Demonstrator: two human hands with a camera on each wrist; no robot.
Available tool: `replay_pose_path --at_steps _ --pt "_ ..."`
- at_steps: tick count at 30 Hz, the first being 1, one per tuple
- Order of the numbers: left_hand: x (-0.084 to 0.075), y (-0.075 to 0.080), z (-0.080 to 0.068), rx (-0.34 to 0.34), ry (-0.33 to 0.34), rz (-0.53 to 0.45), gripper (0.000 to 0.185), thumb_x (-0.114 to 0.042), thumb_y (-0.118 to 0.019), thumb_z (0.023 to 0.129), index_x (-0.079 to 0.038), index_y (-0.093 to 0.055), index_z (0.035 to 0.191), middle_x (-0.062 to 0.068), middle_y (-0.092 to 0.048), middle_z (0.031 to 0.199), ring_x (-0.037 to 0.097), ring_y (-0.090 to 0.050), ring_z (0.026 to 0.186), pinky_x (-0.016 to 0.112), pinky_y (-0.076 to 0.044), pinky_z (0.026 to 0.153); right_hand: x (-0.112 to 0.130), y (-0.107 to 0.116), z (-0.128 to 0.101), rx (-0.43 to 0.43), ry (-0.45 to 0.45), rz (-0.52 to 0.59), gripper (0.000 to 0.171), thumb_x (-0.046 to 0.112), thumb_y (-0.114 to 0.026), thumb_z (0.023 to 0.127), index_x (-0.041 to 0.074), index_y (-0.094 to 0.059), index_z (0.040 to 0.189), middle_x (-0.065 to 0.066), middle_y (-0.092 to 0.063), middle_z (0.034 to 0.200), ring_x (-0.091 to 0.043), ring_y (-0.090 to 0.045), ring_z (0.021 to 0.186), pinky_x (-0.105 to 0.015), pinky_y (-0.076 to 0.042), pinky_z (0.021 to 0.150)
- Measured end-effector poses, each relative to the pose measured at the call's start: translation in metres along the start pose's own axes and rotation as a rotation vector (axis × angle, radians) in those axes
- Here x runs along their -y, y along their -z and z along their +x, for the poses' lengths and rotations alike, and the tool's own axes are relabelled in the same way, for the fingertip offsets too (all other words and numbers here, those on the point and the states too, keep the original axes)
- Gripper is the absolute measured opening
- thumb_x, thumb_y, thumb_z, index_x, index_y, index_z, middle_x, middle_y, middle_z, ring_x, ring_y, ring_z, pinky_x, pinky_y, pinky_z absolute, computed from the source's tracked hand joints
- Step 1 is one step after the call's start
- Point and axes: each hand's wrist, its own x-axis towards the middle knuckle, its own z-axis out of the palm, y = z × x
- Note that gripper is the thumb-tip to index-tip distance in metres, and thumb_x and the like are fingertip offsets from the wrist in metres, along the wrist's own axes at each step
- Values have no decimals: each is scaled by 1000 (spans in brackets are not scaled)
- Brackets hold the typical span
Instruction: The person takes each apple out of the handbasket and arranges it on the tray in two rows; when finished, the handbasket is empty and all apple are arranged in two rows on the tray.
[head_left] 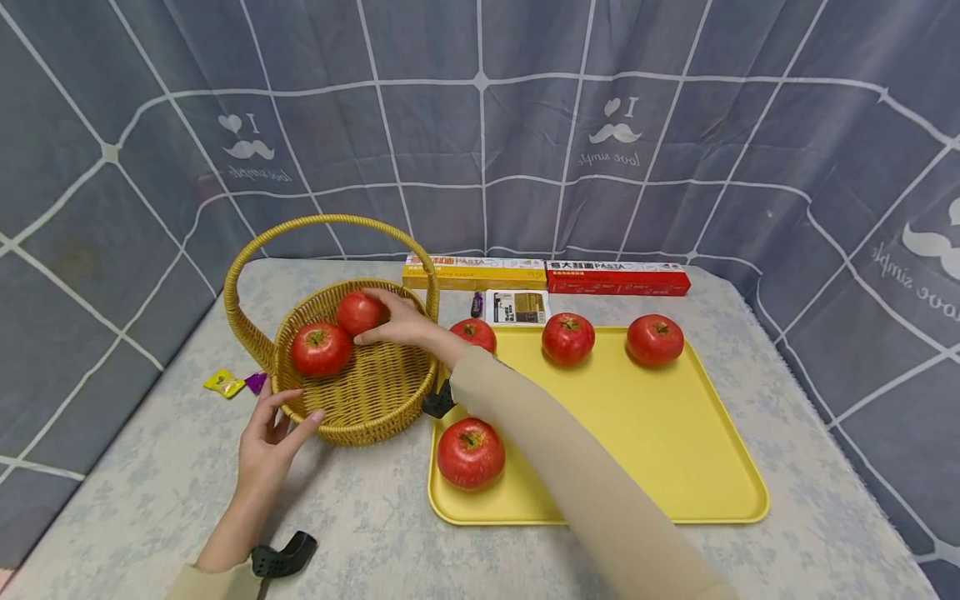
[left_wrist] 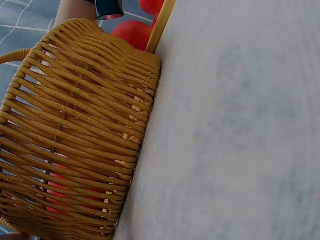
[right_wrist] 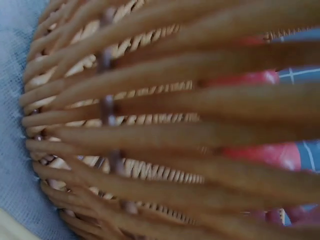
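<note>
left hand (head_left: 272, 429): touches woven basket (head_left: 367, 400) | right hand (head_left: 401, 321): grips round apple (head_left: 360, 312)

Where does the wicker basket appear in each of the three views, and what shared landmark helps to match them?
Head: basket left of centre, beside the yellow tray; left hand at its near rim.
Left wrist: its woven wall fills the left half, seen from outside.
Right wrist: its weave fills nearly the whole picture, blurred and close.
Shared landmark: red apples inside, showing through the weave.
</note>
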Motion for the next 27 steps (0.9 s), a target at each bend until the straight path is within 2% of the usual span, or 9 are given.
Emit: replay_pose_path --at_steps 5,12,16,20,25,27 --pt "-2 -1 0 3 9 1 44 -8 -69 85 -1 -50 124 -6 -8 156 20 -14 142 17 -26 106 0 -2 2 -29 -19 1 81 27 -78 76 19 -36 145 -10 -28 142 -26 -38 124 -41 -40 99" --pt "-2 -1 1 11 1 -10 43 -7 -69 85 0 -49 123 -4 -8 156 21 -14 142 17 -26 106 -2 -3 2 -34 -4 -125 84 32 -80 73 23 -37 144 -7 -30 142 -26 -29 127 -43 -39 97" --pt "-1 -1 1 11 3 -12 44 -6 -69 85 1 -49 124 -4 -8 156 21 -14 142 19 -25 107 -2 -1 0 3 27 -107 77 26 -80 74 23 -42 140 -7 -34 139 -25 -33 123 -40 -41 94" --pt "-1 -1 1 10 4 -14 43 -6 -68 85 1 -49 124 -5 -8 156 20 -13 142 24 -23 110 0 3 -4 98 22 -101 78 20 -79 74 20 -40 141 -11 -32 135 -24 -37 117 -35 -44 89" --pt "-1 -1 0 -1 -18 -9 43 -5 -69 85 2 -50 123 -3 -9 156 19 -15 141 17 -27 106 4 4 -13 331 66 -252 81 26 -81 71 18 -41 141 -10 -36 132 -19 -41 114 -26 -43 84" --pt "-1 -1 0 -6 -29 3 43 -5 -69 84 2 -50 123 -3 -10 156 19 -16 141 15 -29 104 7 4 -17 399 96 -299 80 31 -80 73 17 -40 141 -8 -39 133 -17 -42 115 -24 -43 85"
